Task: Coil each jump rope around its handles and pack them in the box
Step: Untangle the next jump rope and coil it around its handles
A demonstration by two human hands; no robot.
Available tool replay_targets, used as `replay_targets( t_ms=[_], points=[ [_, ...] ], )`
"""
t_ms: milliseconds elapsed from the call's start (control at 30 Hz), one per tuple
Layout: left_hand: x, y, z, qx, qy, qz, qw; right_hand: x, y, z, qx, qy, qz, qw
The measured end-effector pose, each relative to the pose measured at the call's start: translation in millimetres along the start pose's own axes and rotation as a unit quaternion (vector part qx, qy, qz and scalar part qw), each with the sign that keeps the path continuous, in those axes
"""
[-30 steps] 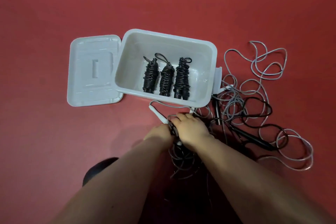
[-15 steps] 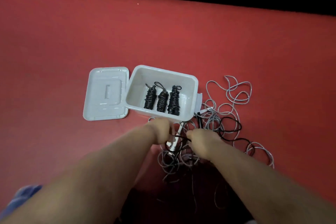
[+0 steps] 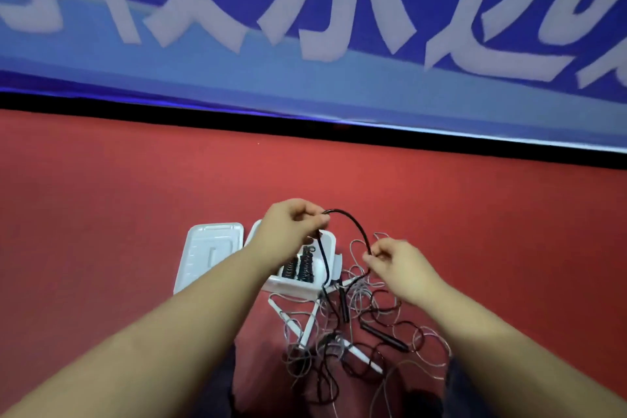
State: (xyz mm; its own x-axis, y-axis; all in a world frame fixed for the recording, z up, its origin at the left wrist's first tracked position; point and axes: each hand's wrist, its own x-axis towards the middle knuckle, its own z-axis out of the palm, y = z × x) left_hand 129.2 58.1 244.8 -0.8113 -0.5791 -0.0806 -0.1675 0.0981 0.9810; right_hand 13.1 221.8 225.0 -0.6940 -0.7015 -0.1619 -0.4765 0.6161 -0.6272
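Pinched between the fingers of both raised hands, a black jump rope (image 3: 353, 226) arches from the left hand (image 3: 293, 226) across to the right hand (image 3: 395, 260). Each hand's fingers are curled tight on the cord, with the arch spanning the gap between them. Below the left hand the cord drops down towards a tangled pile of ropes (image 3: 359, 329), black and grey, lying under and just nearer than both hands on the red floor (image 3: 135, 214). Beneath the left hand sits the white box (image 3: 327, 244), holding coiled black bundles (image 3: 302, 268); its open lid (image 3: 212, 253) lies to that hand's left.

The cord looks light, thin and floppy but springy, so it will probably snag in the tangle; the stiff handles seem the surer place to hold it.

Half a second earlier both hands were low at the pile. They have since lifted the cord, and a blue banner (image 3: 305, 10) now fills the upper view.
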Motion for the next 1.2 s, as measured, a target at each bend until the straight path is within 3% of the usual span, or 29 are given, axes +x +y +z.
replay_targets(
  t_ms=[167, 300, 633, 800, 867, 967, 1033, 1200],
  points=[
    [-47, 40, 18, -0.145, 0.070, 0.004, 0.987, -40, -42, -29, 0.221, 0.101, -0.011, 0.970],
    [-65, 53, 39, -0.191, 0.079, -0.033, 0.978, -61, -64, -46, 0.304, 0.106, -0.061, 0.945],
    [-91, 72, 52, -0.144, -0.088, -0.006, 0.986, -78, -80, -66, 0.399, 0.127, -0.116, 0.901],
    [-82, 53, 48, -0.145, -0.048, -0.022, 0.988, -65, -59, -45, 0.340, 0.130, -0.092, 0.927],
    [-75, 41, 41, -0.152, -0.011, -0.043, 0.987, -60, -48, -28, 0.329, 0.037, -0.068, 0.941],
    [-60, 27, 28, -0.210, 0.019, -0.075, 0.975, -54, -31, 2, 0.199, -0.143, -0.052, 0.968],
    [-48, 19, 20, -0.256, 0.043, -0.097, 0.961, -49, -27, 17, 0.143, -0.206, -0.041, 0.967],
    [-12, 8, -3, -0.343, 0.145, -0.136, 0.918, -24, -20, 28, 0.044, -0.161, 0.026, 0.986]
  ],
)
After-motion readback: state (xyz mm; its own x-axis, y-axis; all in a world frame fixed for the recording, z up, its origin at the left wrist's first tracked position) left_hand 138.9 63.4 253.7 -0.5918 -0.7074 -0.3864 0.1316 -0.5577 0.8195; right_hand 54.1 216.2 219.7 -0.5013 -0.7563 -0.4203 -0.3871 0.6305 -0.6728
